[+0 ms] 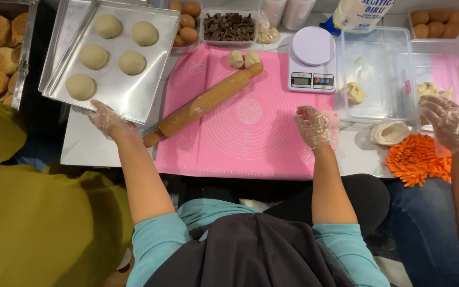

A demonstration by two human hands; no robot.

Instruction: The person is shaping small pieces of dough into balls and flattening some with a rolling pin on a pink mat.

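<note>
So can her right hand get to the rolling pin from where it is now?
Probably yes. The right hand rests on the pink mat, and the rolling pin lies across the same mat with nothing between them.

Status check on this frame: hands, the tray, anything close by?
Left hand gloved, on near edge of metal tray, five dough balls on it. Right hand gloved, empty, resting on pink mat. Rolling pin between them.

Pink mat (251,122), perhaps circle-patterned.
</note>
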